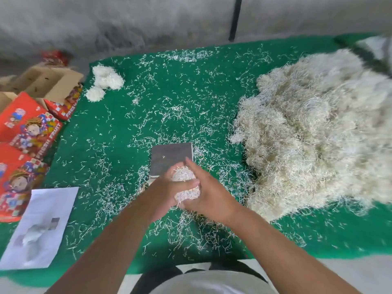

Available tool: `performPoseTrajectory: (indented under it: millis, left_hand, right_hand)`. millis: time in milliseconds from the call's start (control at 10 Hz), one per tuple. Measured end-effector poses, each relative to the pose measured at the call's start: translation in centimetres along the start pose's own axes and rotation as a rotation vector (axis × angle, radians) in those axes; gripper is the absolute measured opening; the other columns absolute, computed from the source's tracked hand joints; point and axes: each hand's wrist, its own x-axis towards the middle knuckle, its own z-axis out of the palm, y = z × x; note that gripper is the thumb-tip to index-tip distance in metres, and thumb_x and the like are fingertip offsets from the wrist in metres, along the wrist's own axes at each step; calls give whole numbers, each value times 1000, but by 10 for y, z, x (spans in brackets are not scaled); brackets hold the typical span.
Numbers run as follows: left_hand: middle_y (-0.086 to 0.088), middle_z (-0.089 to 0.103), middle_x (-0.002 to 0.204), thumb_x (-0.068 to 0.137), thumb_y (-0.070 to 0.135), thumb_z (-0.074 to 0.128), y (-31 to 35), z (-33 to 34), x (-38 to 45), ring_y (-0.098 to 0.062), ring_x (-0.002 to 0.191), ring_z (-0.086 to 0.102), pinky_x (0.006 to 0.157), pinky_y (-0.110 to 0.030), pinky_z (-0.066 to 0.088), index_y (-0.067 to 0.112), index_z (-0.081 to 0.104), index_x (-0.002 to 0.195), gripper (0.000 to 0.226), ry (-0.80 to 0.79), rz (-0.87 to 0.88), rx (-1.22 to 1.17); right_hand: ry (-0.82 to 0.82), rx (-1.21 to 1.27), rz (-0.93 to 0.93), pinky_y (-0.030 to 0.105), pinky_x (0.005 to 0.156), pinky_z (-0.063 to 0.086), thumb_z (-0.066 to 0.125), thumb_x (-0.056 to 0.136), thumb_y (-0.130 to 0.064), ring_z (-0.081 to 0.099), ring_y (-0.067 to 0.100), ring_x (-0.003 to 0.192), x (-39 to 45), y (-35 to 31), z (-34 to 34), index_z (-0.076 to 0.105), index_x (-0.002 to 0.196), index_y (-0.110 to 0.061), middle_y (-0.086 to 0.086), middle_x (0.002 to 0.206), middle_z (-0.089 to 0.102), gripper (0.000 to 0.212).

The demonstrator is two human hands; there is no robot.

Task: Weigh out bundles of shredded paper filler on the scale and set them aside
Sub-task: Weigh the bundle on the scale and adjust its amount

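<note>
**A:** Two hands on one wad rn. The left hand (163, 189) and right hand (209, 196) are cupped round a small bundle of shredded paper (186, 185), fingers curled in from both sides and squeezing it between the palms. The right's fingers (192, 166) reach forward over the top of the wad, w/ the thumb crossing its middle.

**B:** Where's that vs the scale?

**A:** Right at the near edge of it. The scale (170, 159) is a square grey metal platter, sitting just beyond the hands, and the wad overlaps its near rim in the shot. Can't tell if the paper's actually touching the platter or held above it. Only a stray shred on the platter itself.

**B:** And the rest of the stuff?

**A:** Big pile of loose filler (314, 132) off to the right, taking up most of that side. Far left corner has the finished bundles (105, 81), a few tight white clumps grouped together. All on a green mat (191, 85) w/ loose strands scattered everywhere, thickest around the scale and under the wrists.

**B:** Anything off the mat?

**A:** Red printed fruit boxes (29, 132) along the left edge, an open cardboard box (45, 81) behind them, and a white sheet of paper (40, 228) near left, partly overlapping a box.
</note>
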Motion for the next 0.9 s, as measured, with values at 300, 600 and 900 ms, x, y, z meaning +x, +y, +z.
performPoseTrajectory:
  millis: [300, 600, 900]
  left_hand:
    - [-25, 33, 158, 91, -8, 65, -29, 41, -9, -2, 86, 54, 67, -6, 50, 92, 11, 120, 117, 77, -107, -14]
    - [-2, 36, 159, 60, 28, 100, -38, 14, -21, -15, 118, 54, 87, -37, 48, 26, 32, 157, 118, -73, -141, -338]
    - [-2, 37, 159, 66, 33, 93, -40, 3, -19, -24, 137, 43, 110, -48, 37, 22, 18, 162, 123, -93, -81, -415]
  right_hand:
    - [122, 197, 309, 28, 85, 59, 84, 87, -42, 72, 3, 87, -54, 9, -36, 72, 121, -35, -8, 110, 73, 37]
    - [416, 191, 368, 51, 77, 64, 74, 82, -7, 68, 19, 67, -53, -12, 7, 70, 74, -15, 7, 74, 73, 12]
    - [498, 102, 471, 34, 63, 62, 72, 96, -17, 75, 18, 71, -40, -34, 25, 67, 95, -11, 13, 88, 73, 8]
